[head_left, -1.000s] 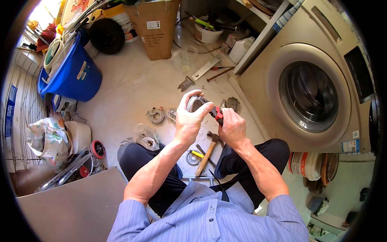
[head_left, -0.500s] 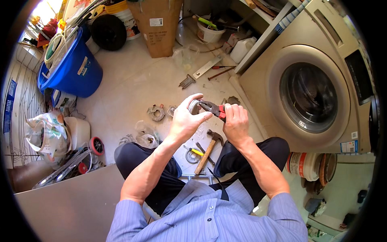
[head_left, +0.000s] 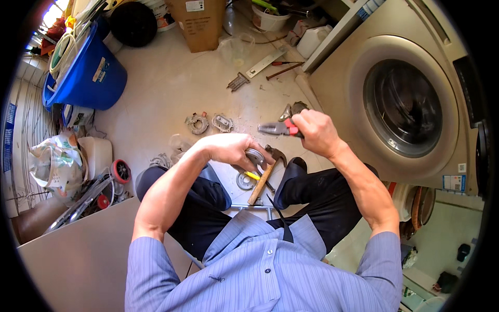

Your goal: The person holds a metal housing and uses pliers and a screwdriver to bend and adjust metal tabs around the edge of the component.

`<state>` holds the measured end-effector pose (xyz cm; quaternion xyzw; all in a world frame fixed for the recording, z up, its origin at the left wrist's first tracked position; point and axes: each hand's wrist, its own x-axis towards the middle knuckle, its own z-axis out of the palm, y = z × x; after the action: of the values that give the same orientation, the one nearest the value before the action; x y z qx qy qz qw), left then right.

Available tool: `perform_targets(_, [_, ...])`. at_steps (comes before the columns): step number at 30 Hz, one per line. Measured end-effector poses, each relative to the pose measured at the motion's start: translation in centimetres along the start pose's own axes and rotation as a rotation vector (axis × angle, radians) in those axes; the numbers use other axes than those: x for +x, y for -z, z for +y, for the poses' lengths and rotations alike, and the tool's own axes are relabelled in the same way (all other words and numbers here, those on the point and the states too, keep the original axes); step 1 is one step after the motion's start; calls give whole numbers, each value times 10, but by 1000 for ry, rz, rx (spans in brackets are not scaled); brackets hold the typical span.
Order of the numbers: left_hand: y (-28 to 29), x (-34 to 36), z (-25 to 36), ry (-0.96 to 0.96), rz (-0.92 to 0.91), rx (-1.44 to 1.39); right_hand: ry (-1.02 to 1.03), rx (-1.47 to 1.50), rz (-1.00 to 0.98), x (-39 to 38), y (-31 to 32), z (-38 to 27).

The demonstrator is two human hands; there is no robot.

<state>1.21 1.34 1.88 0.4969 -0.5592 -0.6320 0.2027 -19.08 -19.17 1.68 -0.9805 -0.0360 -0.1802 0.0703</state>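
My right hand [head_left: 315, 132] grips a pair of pliers [head_left: 277, 128] with red handles, jaws pointing left and apart from everything else. My left hand [head_left: 232, 148] is lowered over the floor between my feet, fingers bent round a round, grey metal part [head_left: 254, 157]. Its fingertips are beside the head end of a claw hammer [head_left: 262, 183]; whether they touch it I cannot tell. Under and next to the hammer lie a yellow-handled tool [head_left: 252, 176] and a flat metal disc [head_left: 245, 181]. Beyond my left hand are a broken metal ring [head_left: 197, 124] and an oval metal piece [head_left: 222, 122].
A front-loading washing machine [head_left: 403, 109] stands at the right. At the left are a blue tub [head_left: 99, 78], a patterned bag [head_left: 60, 161] and a folded trolley [head_left: 86, 208]. Farther off lie a metal strip [head_left: 266, 61] and a ridged metal piece [head_left: 238, 82]; a cardboard box [head_left: 200, 26] stands behind.
My left hand has come down and nearer with the round metal part, toward the hammer. The pliers have left that part; my right hand has lifted them slightly right and away.
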Motion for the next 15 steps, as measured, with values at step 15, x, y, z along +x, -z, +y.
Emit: perform_targets(15, [-10, 12, -5, -367, 259, -1155, -857, 819, -254, -7, 8, -23])
